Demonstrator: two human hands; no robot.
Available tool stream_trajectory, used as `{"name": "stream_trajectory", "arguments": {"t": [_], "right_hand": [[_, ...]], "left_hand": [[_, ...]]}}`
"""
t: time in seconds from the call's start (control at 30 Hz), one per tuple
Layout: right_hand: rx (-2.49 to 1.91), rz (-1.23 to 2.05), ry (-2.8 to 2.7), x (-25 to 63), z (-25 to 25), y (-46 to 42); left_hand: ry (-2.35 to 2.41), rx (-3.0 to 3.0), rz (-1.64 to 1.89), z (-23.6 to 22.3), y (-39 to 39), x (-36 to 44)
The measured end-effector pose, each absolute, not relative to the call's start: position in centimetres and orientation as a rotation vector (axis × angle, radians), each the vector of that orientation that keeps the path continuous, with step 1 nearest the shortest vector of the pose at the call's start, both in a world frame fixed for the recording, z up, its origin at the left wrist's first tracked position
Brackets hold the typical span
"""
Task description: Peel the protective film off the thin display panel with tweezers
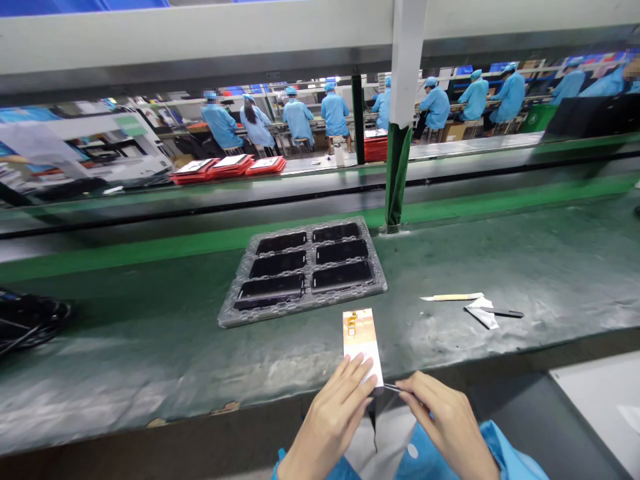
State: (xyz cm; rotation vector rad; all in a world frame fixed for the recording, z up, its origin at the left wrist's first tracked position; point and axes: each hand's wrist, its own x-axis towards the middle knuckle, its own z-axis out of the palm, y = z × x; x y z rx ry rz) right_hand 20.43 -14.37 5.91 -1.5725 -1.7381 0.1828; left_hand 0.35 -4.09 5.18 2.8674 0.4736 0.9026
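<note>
A phone screen panel (367,339) lies at the front edge of the bench, its pale orange and white back facing up. An orange flex cable (352,324) shows near its far end. My left hand (337,407) holds the panel down, fingers stretched across its near half and covering part of it. In my right hand (440,407), thin metal tweezers (392,387) are pinched between thumb and fingers. Their tips reach the panel's near right corner; whether they grip anything there, I cannot tell.
Beyond the panel sits a clear plastic tray (229,319) with several black phone screens (343,275). To the right lie a yellow-handled knife (455,297) and a dark tool (507,313) on white paper (486,319). Black cables (30,320) are at left. A post (397,173) rises behind; co-workers (335,112) sit farther back.
</note>
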Motion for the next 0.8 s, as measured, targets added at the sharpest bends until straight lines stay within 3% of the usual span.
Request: {"name": "stream_trajectory", "arguments": {"t": [0.47,0.8], "right_hand": [[-1.546,0.167,-1.767,20.6,5.5,-14.3],[-1.604,0.470,-1.551,20.3,4.7,-14.5]], "left_hand": [[0.447,2.871,0.889,5.2,-3.9,0.3],[0.426,2.867,0.880,5.0,-3.7,0.1]]}}
